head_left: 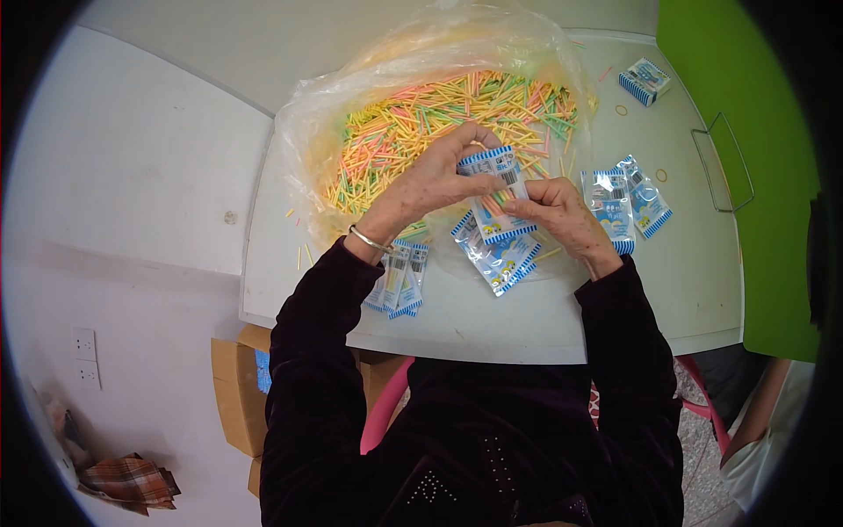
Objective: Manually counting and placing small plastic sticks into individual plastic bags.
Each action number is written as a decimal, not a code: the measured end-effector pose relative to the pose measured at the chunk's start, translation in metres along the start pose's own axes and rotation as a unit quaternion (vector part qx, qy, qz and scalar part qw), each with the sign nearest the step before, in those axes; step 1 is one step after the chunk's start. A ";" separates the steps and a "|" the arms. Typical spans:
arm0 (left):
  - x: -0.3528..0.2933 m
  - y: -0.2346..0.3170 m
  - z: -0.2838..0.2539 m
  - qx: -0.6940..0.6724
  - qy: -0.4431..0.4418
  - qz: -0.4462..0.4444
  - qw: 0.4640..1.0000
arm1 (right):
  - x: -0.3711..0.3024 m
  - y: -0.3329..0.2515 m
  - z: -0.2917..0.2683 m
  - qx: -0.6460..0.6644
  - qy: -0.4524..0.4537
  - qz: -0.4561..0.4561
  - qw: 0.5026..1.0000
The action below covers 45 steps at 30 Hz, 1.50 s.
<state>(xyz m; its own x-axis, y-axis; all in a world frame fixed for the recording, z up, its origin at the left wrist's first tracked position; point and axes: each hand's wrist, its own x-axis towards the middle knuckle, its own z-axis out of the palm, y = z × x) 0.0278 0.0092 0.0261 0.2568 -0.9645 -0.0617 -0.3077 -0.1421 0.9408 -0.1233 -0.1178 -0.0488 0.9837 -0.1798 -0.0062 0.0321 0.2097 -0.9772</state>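
Both hands are working on one blue-and-white packet point(502, 226) at the center of the frame, just in front of the loose pastel sticks point(413, 132). The left hand point(439, 171) is gripping its upper part, thumb lying across the front and fingers curling behind; the right hand point(562, 215) is pinching the lower right edge, thumb and fingers nearly closed. The step in hand seems to be settling or checking the sticks inside; whether the top edge is sealed, I cannot quite tell. The next move is probably calling for a light, steady pinch that spares the sticks.

More packets point(493, 263) are lying just below the held one, others point(404, 277) are fanning out beside the left forearm, and a pair point(610, 206) is resting right of center. A clear plastic bag point(307, 114) is spreading around the sticks on the pale table point(500, 338). A green panel point(738, 70) is bordering the right side, a cardboard box point(230, 386) is standing at lower left, and another person's arm point(757, 413) is showing at lower right.
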 end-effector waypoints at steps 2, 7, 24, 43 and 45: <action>-0.004 -0.005 -0.001 0.003 0.015 -0.002 1.000 | 0.000 -0.003 0.003 0.004 -0.003 0.012 1.000; -0.006 -0.006 -0.004 0.064 0.024 0.018 0.998 | 0.001 0.002 0.008 0.037 -0.025 0.014 0.999; -0.014 -0.022 -0.003 -0.013 0.013 0.019 1.000 | -0.001 -0.001 0.010 0.035 -0.005 0.023 0.999; -0.119 -0.017 -0.055 0.366 0.086 -0.051 0.925 | -0.002 0.030 0.021 -0.575 0.117 -0.162 0.793; -0.097 -0.015 -0.041 0.330 0.071 -0.027 0.941 | -0.001 0.033 0.019 -0.555 0.108 -0.138 0.813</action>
<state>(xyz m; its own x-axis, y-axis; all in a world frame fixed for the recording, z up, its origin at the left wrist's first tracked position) 0.0450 0.1135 0.0320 0.3943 -0.9189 -0.0135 -0.7810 -0.3428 0.5220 -0.1194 -0.0925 -0.0774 0.9083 -0.2620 0.3262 -0.0508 -0.8430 -0.5356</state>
